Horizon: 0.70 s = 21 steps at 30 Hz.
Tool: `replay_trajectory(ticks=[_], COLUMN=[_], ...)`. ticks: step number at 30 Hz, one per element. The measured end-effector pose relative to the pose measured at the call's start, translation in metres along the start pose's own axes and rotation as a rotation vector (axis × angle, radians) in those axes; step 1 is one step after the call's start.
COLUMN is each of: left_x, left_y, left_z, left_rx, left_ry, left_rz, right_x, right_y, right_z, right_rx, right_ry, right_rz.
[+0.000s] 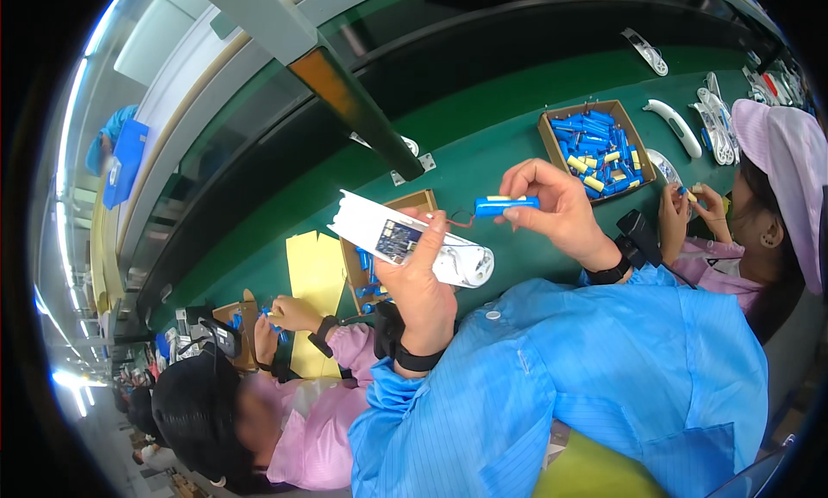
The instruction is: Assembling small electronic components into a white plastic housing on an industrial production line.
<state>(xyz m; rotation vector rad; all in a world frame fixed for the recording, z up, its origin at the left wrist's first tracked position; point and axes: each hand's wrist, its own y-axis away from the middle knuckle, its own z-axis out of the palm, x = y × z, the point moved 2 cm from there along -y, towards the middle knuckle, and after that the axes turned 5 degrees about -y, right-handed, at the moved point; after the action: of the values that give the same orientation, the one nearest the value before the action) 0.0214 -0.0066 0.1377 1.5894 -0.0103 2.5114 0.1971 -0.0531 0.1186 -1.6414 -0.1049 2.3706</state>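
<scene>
My left hand grips a long white plastic housing, thumb across its face. A dark circuit board sits inside it, and its other end is rounded. Between the thumb and fingers of my right hand is a blue cylindrical battery with a yellow strip on top. Thin reddish wires run from the battery's left end toward the housing under my left thumb; where they join is hidden. Battery and housing are held apart above the green bench.
An open cardboard box of blue and yellow-topped batteries stands beyond my right hand. Another box lies behind my left hand, beside yellow sheets. Co-workers in pink sit on both sides. White housings lie far right. A post rises ahead.
</scene>
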Motion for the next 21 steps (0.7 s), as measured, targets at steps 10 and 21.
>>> replay_trajectory(ticks=[10,21], left_x=[0.011,0.01], left_y=[0.002,0.009], left_z=[-0.007,0.003], left_rx=[-0.068,-0.09], left_ry=[-0.045,-0.01], left_rz=[-0.028,-0.014], right_x=[0.014,0.008], right_y=[-0.006,-0.005], right_z=[-0.002,0.04], right_rx=[-0.347,-0.12], right_ry=[0.012,0.032], right_rz=[0.254,0.008])
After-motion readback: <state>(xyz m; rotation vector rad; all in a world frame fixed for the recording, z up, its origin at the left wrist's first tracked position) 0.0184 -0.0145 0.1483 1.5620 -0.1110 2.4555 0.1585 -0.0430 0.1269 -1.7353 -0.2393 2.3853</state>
